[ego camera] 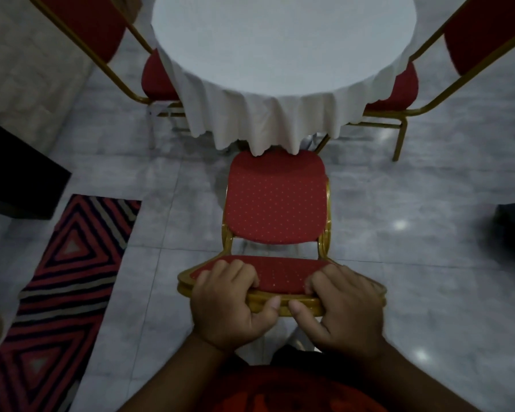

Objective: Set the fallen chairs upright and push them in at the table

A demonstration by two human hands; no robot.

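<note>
Near chair (pixel 275 203): upright at centre, red dotted seat, gold frame, its front edge just under the hem of the white cloth (pixel 250 114) at 12 o'clock. Backrest top at 6 o'clock, held by both hands. Left hand (pixel 229 304): closed on the backrest top, fingers curled over the red padding, thumb pressed on the gold rail. Right hand (pixel 345 307): closed on the same rail just beside the left, fingers over the padding, thumb on the rail. Table (pixel 283 37): round, cloth-draped, at 12 o'clock. Left chair (pixel 158 78): upright at 10 o'clock, seat tucked under the cloth. Right chair (pixel 405 84): upright at 2 o'clock, likewise tucked. Rug (pixel 65 278): striped red and dark, at 8 o'clock on the grey tile floor (pixel 413 248).
</note>
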